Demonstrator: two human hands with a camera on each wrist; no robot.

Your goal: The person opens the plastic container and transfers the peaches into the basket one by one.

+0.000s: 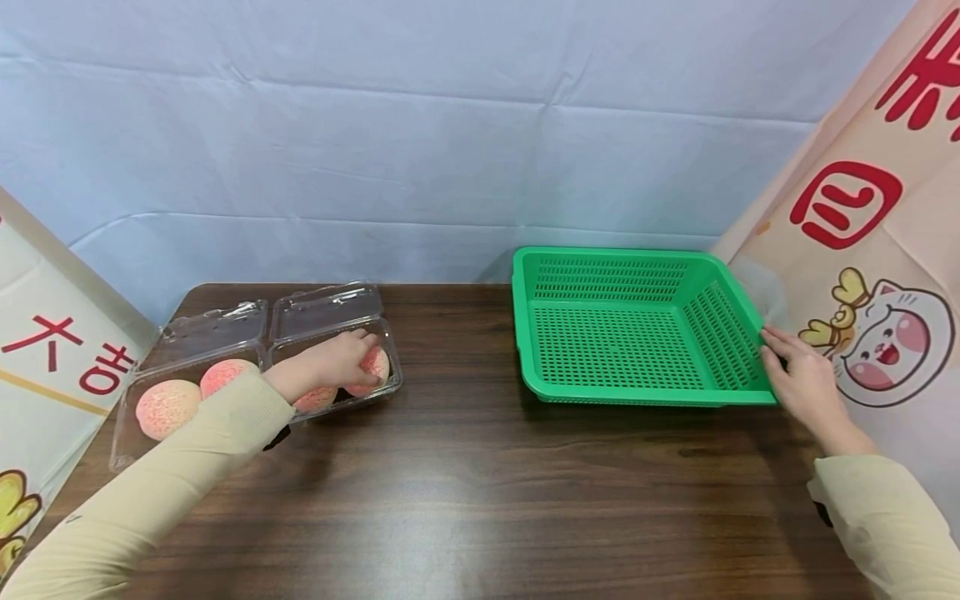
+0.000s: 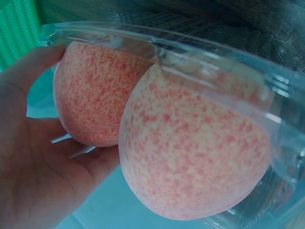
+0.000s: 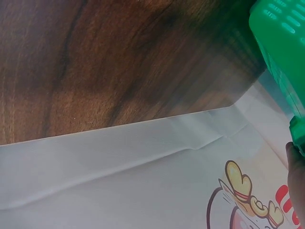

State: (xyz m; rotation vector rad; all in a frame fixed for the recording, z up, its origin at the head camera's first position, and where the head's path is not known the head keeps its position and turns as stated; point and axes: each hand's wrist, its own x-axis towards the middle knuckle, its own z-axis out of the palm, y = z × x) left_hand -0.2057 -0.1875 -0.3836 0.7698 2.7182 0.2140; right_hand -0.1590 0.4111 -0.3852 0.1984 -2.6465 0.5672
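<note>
My left hand (image 1: 330, 362) reaches into the right-hand clear plastic clamshell box (image 1: 393, 375) and grips the rightmost pink-speckled peach (image 1: 372, 368). In the left wrist view the thumb lies on one side of that peach (image 2: 95, 95), with fingers around the other. A second peach (image 2: 195, 143) sits right beside it, partly behind my forearm in the head view. My right hand (image 1: 806, 379) holds the right rim of a green plastic basket (image 1: 637, 396), which has nothing in it. The right wrist view shows only a sliver of that hand (image 3: 298, 183) at the basket's edge.
A second clear clamshell box (image 1: 123, 433), lid folded back, stands left with two peaches, one partly hidden by my sleeve. Both boxes and the basket rest on a dark wooden table (image 1: 465, 492). Pale cloth (image 1: 412, 167) hangs behind; printed banners (image 1: 892, 250) flank the sides.
</note>
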